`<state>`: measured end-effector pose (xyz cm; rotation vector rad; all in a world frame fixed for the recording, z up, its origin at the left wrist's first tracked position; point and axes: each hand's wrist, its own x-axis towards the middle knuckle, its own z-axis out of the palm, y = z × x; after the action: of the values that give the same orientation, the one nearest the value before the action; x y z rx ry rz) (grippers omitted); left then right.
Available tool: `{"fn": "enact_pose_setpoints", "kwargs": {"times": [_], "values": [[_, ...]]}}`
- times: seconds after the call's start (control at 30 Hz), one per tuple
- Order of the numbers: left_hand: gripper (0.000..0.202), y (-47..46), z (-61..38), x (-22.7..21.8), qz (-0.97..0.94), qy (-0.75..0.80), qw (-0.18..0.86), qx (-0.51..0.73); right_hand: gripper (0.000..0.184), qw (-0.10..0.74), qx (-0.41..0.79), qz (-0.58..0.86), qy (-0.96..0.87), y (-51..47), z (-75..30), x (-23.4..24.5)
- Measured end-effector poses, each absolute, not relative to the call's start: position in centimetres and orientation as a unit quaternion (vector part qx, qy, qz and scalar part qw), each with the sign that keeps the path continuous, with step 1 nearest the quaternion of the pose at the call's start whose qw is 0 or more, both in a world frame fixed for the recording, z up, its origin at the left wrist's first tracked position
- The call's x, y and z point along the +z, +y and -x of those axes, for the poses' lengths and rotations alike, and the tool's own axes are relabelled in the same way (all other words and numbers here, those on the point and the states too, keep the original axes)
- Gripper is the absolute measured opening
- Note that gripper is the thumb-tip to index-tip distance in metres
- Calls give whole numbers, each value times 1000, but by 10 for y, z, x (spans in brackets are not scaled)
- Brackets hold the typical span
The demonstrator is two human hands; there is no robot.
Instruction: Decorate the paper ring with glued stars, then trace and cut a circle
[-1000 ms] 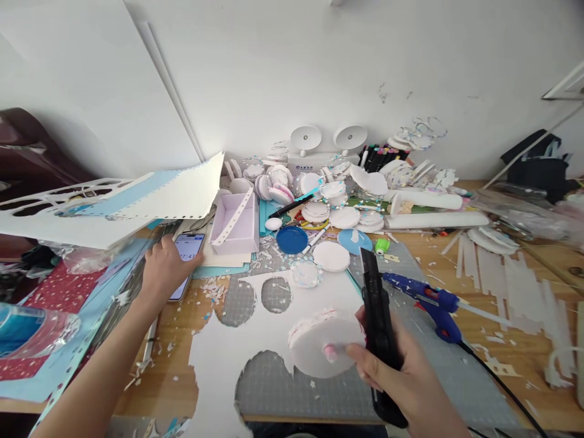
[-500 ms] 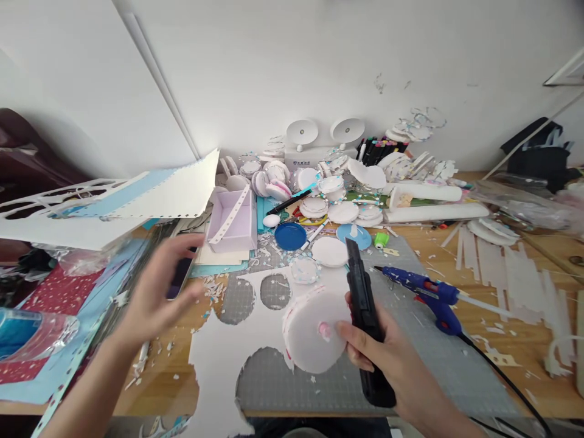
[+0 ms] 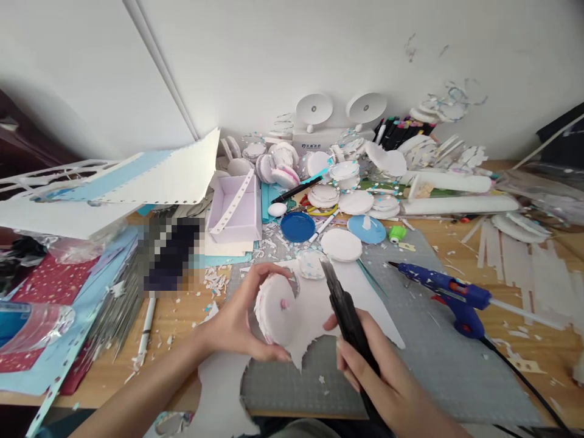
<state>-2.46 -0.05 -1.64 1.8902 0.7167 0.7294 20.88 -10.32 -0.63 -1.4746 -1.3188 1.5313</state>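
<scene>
My left hand point(image 3: 246, 322) grips a thick white foam disc point(image 3: 279, 316) by its edge, thumb at the bottom and fingers over the top. The disc has a rough rim and a small pink spot on its face. In my right hand point(image 3: 365, 359) is a black utility knife point(image 3: 345, 310), its blade out and pointing up and away from me. A gap separates the knife from the disc. Below both hands lies a white foam sheet point(image 3: 223, 383) with round cut-outs, partly hidden by my left hand and the disc.
A grey cutting mat point(image 3: 438, 365) covers the middle of the wooden table. On its right side lies a blue glue gun point(image 3: 442, 292) with a cord. Several white discs point(image 3: 341, 244), a blue lid point(image 3: 298, 227) and a lilac box point(image 3: 235, 208) sit farther back. Foam scraps are scattered around.
My left hand, open and apart at the left before, has closed on the disc. The disc has left my right hand's fingers and moved left. The knife remains in my right hand.
</scene>
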Motion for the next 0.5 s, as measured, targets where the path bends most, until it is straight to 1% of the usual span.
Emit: {"fn": "enact_pose_setpoints", "kwargs": {"times": [0.07,0.2,0.33,0.43,0.5], "values": [[96,2,30,-22,-793,321,443,269,34,289,562,563,-533,-112,-215,-11],[100,5,34,-29,-811,344,411,234,43,241,494,587,-595,-129,-218,-24],[101,5,35,-34,-810,344,408,243,45,208,396,607,-657,-143,-216,-43],[102,3,33,-34,-812,342,389,268,48,203,313,588,-717,-148,-216,-51],[102,0,31,-32,-813,341,377,284,51,192,282,565,-751,-147,-217,-52]]}}
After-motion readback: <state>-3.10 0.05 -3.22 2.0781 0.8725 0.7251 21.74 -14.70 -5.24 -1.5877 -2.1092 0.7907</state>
